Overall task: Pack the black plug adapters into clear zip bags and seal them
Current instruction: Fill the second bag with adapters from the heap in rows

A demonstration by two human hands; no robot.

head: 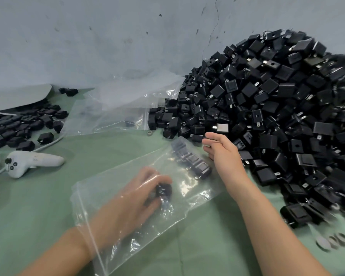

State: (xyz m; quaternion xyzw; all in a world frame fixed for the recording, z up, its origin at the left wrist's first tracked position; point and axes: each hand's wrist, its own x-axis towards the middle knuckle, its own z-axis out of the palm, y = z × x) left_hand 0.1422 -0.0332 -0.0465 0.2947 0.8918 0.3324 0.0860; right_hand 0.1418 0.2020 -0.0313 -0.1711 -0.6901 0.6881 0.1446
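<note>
A clear zip bag [116, 172] lies on the green table. My left hand [131, 200] is pushed inside it up to the wrist and grips a black plug adapter [163, 190]. A row of several black adapters [191, 160] sits at the bag's far end. My right hand [221, 148] hovers at the foot of a big heap of black adapters [277, 108], fingers loosely curled; I see nothing held in it.
Spare clear bags [116, 108] lie at the back centre. A smaller pile of black parts [22, 126] is at the left, with a white handheld controller [32, 162] and its cable in front. A grey wall [108, 36] stands behind the green table [207, 246].
</note>
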